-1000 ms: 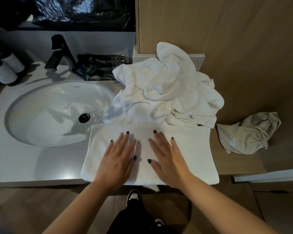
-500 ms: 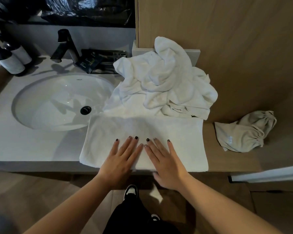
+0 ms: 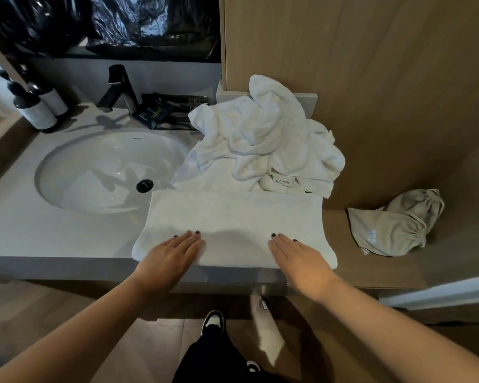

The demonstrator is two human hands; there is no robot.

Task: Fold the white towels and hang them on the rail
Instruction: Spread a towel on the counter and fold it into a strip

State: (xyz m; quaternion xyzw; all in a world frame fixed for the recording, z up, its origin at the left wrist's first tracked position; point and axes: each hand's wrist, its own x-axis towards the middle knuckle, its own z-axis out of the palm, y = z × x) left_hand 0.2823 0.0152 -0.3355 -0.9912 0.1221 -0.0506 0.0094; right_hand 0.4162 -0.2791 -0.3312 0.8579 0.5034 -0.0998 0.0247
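1. Folded white towel [image 3: 234, 219]: lies flat as a wide rectangle on the bench [image 3: 53, 239], its near edge along the bench's front edge, its left end just beside the sink [image 3: 105, 170].
2. Left hand [image 3: 168, 258]: rests palm down on the towel's near left part, fingers straight and together; the grip is open and flat, holding nothing.
3. Right hand [image 3: 299, 257]: rests palm down on the towel's near right part, fingers straight; the grip is likewise open and flat. The two hands lie well apart, with bare towel between them.
4. Heap of unfolded white towels [image 3: 263, 142]: crumpled, directly behind the folded towel and touching its far edge, piled against a wooden wall panel [image 3: 371, 78].
5. Sink: a round white basin sunk in the bench, left of the towels, with a dark drain [image 3: 144, 185] near its right side.
6. Black faucet [image 3: 119, 88]: stands behind the sink.
7. Two dark pump bottles [image 3: 36, 106] with pale labels: upright at the far left of the bench.
8. Dark packets [image 3: 161, 111]: lie behind the sink, between the faucet and the towel heap.
9. Beige drawstring bag [image 3: 393, 225]: lies on a wooden surface right of the folded towel, apart from it.
10. Black-and-white shoe [image 3: 213, 322]: on the floor below the bench edge.
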